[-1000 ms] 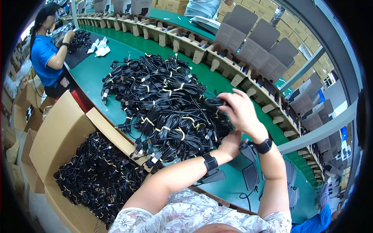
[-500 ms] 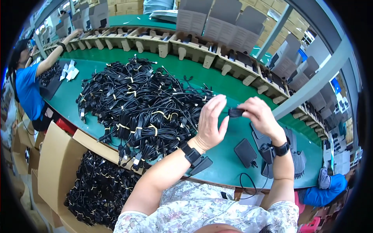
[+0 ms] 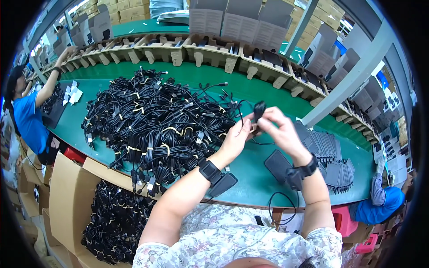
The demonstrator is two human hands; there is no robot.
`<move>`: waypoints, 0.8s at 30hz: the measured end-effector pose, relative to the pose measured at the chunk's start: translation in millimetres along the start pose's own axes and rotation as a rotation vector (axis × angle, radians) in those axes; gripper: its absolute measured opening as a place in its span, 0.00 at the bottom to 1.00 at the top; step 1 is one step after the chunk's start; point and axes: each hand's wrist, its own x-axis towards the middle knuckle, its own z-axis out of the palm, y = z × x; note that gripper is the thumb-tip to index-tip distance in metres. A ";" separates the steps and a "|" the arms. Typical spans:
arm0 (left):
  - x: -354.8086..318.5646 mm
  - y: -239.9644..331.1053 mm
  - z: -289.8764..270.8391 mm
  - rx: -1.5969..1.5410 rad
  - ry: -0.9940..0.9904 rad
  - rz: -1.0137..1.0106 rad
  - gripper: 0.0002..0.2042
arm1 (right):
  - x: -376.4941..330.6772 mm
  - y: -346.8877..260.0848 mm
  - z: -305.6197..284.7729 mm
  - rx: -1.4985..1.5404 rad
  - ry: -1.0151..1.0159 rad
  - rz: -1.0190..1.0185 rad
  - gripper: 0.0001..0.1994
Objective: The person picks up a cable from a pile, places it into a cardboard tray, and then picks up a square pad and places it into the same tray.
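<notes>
A bundled black cable point(image 3: 259, 108) is raised over the green table between my two hands, with a thin loop of it hanging to the left. My right hand point(image 3: 280, 129) pinches the bundle from the right. Just below the bundle, my left hand point(image 3: 237, 136) closes its thumb and fingers on the cable; its fingertips are partly hidden. Left of my hands lies a big heap of black cables point(image 3: 152, 116), many tied with pale bands. A flat black device point(image 3: 278, 165) rests on the table under my right forearm, and rows of flat dark grey pieces point(image 3: 337, 172) lie to its right.
An open cardboard box point(image 3: 67, 201) of bundled cables stands at the lower left. Brown moulded trays point(image 3: 212, 51) with upright grey box lids line the table's far side. A grey metal post point(image 3: 348, 85) slants across the right. Co-workers in blue point(image 3: 29, 118) are at both sides.
My hands have come together, and my left hand has closed on the cable. The cable bundle now stands higher, with a loop hanging out. The whole view has shifted slightly.
</notes>
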 end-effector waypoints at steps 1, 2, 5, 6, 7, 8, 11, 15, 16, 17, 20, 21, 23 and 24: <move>-0.7 0.5 -1.8 0.005 -0.001 0.005 0.18 | 4.0 4.6 10.9 -0.089 -0.047 0.011 0.15; -2.4 0.5 -4.8 -0.021 -0.037 -0.069 0.18 | 7.5 4.4 17.4 -0.179 -0.094 0.021 0.19; -5.1 -0.6 -13.1 -0.071 -0.114 -0.211 0.19 | 11.9 -5.8 13.4 -0.592 0.119 -0.291 0.20; -4.9 -1.1 -15.2 -0.057 -0.114 -0.263 0.18 | 13.8 -11.8 13.4 -0.796 0.227 -0.439 0.21; -4.6 -1.7 -16.9 -0.043 -0.114 -0.316 0.18 | 13.0 -13.7 14.9 -0.798 0.226 -0.442 0.21; -4.2 -2.8 -18.4 -0.031 -0.115 -0.369 0.18 | 9.0 -14.5 17.3 -0.826 0.046 -0.531 0.21; -6.8 -5.9 -18.4 0.059 -0.053 -0.377 0.18 | 4.9 -16.4 16.2 -0.870 -0.333 -0.693 0.22; -3.6 6.3 -22.6 0.077 -0.021 -0.298 0.16 | 12.3 -18.9 -2.1 -1.037 -0.531 -0.470 0.24; -0.8 7.9 -23.3 0.069 -0.026 -0.250 0.15 | 16.6 -18.8 -6.4 -0.871 -0.544 -0.299 0.24; 0.3 6.7 -22.4 0.064 -0.026 -0.249 0.15 | 21.3 -18.6 -9.9 -0.702 -0.551 -0.131 0.23; -0.9 1.9 -18.7 0.022 -0.002 -0.121 0.14 | 36.2 -9.7 -10.3 -0.459 -0.539 -0.060 0.21; -0.4 2.3 -20.3 0.023 0.002 -0.117 0.14 | 43.3 -5.6 -5.6 -0.379 -0.526 -0.159 0.20; 0.6 4.0 -23.8 -0.041 0.011 -0.142 0.14 | 51.4 -7.8 -1.9 -0.296 -0.514 -0.261 0.19; 1.0 4.8 -25.4 -0.073 0.015 -0.156 0.14 | 52.4 -10.6 -4.2 -0.515 -0.510 -0.352 0.18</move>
